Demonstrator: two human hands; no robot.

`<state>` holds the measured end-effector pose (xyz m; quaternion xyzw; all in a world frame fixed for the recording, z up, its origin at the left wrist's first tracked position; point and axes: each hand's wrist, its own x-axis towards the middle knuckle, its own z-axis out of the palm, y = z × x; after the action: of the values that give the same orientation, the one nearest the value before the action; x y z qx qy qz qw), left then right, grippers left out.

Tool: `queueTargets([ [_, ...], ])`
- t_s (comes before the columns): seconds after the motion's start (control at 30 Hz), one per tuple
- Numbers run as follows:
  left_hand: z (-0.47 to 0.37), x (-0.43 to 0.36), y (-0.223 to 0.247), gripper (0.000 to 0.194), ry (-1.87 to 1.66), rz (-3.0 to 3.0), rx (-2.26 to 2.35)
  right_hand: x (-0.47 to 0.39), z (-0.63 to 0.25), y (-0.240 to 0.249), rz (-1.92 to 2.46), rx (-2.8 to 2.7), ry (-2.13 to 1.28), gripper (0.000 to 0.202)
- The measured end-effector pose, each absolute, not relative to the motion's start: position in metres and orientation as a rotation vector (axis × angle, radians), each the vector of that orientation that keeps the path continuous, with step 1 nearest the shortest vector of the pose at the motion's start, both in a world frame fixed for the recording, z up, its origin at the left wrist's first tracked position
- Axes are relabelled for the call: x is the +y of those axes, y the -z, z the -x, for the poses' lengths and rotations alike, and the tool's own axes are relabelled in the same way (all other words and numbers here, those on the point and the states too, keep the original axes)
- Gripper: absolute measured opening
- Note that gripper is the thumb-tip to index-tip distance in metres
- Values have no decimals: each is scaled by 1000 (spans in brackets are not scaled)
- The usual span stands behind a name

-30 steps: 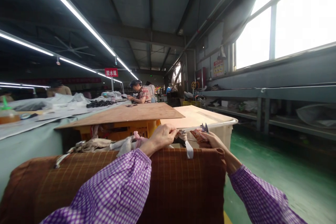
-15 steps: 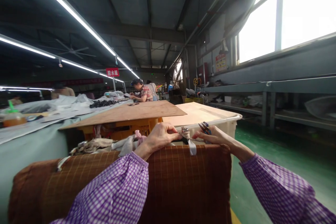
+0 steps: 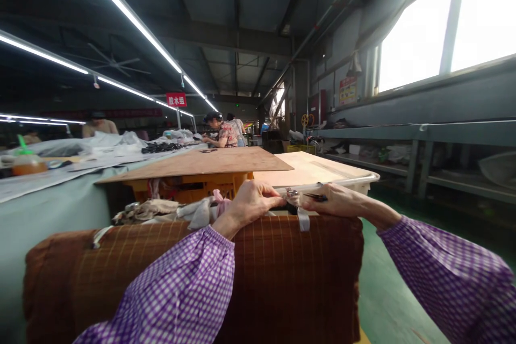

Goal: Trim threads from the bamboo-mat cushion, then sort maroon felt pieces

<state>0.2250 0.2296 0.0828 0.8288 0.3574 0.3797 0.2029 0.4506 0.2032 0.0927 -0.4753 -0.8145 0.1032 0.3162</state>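
My left hand [image 3: 253, 203] is pinched at the top edge of a brown striped cloth cover [image 3: 201, 274], its fingertips on something too small to make out. Just right of those fingertips is a small clip-like metal piece with beige cloth [image 3: 293, 197]. A white strip [image 3: 303, 220] hangs below it over the cover's edge. Dark small scissors [image 3: 316, 196] are held in my right hand [image 3: 332, 200], its fingers bent and close to the metal piece. Grey, beige and pink cloth scraps [image 3: 201, 212] lie to the left, behind the cover.
Ahead, a brown board [image 3: 201, 162] rests on an orange crate beside a pale board [image 3: 310, 169] on a white bin. A long covered table [image 3: 76, 188] runs along the left. Other people work farther back. Grey shelving [image 3: 467, 137] lines the right.
The view has shifted slightly, so most things appear a little farther right. The scissors in my right hand have turned from slanting to nearly level. My left hand stays pinched.
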Motion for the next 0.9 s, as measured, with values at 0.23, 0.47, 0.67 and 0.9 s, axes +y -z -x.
queueTargets([
  [0.23, -224, 222, -84, 20, -1123, -2467, 1142, 193, -441, -93, 1627, -2206, 155, 54],
  [0.47, -221, 208, -87, 32, -1054, -2922, 1543, 175, -436, -83, 1541, -2061, 412, 34],
  [0.67, -219, 169, -99, 20, -946, -3049, 1723, 145, -428, -75, 1160, -2146, 292, 29],
  [0.9, -238, 106, -97, 21, -1007, -2674, 1160, 141, -421, -76, 947, -2378, 90, 28],
])
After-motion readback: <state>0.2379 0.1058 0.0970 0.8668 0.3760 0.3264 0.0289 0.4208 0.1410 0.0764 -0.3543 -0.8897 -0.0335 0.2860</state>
